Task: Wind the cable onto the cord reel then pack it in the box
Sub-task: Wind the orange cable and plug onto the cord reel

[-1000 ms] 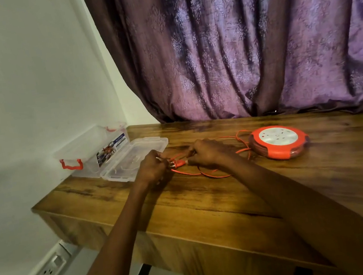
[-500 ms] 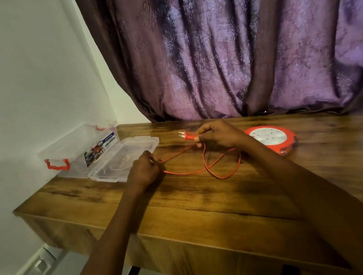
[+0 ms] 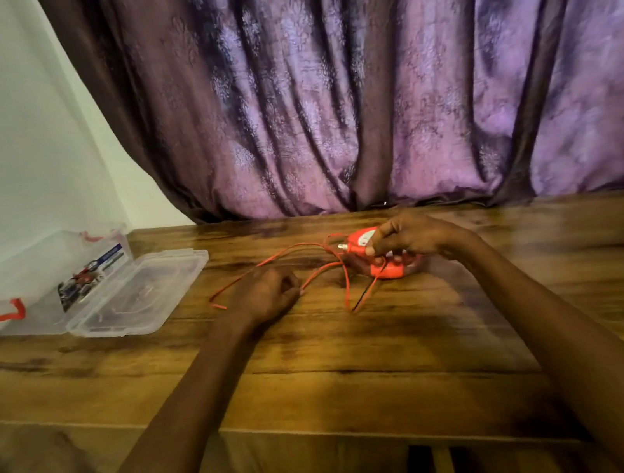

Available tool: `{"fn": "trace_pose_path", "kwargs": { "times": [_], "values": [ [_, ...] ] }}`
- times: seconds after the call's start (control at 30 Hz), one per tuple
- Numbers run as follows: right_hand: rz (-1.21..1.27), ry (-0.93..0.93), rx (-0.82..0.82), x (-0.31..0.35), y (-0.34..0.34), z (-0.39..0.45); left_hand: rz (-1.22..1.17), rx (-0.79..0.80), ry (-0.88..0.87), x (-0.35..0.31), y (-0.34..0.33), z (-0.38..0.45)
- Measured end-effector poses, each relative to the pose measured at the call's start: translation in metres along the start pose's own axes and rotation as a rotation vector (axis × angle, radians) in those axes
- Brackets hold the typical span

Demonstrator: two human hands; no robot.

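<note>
Purple curtain (image 3: 360, 85) behind; wooden table (image 3: 361, 351) below, carrying everything. At far left against the wall, the clear box (image 3: 42, 275) standing open, lid (image 3: 139, 292) lying just beside it. Near mid-table, the orange cord reel (image 3: 384, 265), mostly hidden under the right hand (image 3: 413, 238), fingers curled over its top, plug end seemingly pinched at the tips. Left hand (image 3: 266, 294) knuckles up on the wood, fingers curled round the cable (image 3: 265, 264), loose loops trailing between both hands.

To wind well: steady the reel, feed the cable under light tension through the left fingers, clear the crossed loops first to avoid a snag.

Against half a second ago: right hand moved from mid-air with the plug back onto the reel; cable spread wider leftward.
</note>
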State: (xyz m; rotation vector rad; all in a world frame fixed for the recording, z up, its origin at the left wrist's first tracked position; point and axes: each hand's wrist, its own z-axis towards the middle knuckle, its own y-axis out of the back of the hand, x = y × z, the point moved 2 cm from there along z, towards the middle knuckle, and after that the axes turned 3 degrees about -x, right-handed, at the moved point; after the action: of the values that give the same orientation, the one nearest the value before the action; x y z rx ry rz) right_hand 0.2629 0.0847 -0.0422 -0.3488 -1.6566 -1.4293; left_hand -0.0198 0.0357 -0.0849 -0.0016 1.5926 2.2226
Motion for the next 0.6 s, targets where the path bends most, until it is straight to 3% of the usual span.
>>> {"fn": "trace_pose_path", "kwargs": {
  "times": [0.17, 0.27, 0.43, 0.53, 0.6],
  "values": [
    [-0.178, 0.015, 0.038, -0.014, 0.002, -0.011, -0.013, -0.039, 0.074, -0.006, 0.002, 0.008],
    [-0.377, 0.033, 0.039, -0.009, -0.007, -0.01, -0.126, -0.147, 0.146, -0.004, 0.004, 0.006],
    [-0.669, -0.049, -0.169, 0.007, -0.037, -0.003, -0.007, -0.295, 0.104, -0.007, 0.013, 0.009],
    [-0.652, -0.04, -0.282, 0.012, -0.052, 0.001, -0.033, -0.257, 0.101, -0.007, 0.019, 0.013],
    [-0.528, -0.003, -0.203, 0.012, -0.056, 0.003, -0.06, -0.223, 0.116, -0.007, 0.02, 0.012]
  ]
}}
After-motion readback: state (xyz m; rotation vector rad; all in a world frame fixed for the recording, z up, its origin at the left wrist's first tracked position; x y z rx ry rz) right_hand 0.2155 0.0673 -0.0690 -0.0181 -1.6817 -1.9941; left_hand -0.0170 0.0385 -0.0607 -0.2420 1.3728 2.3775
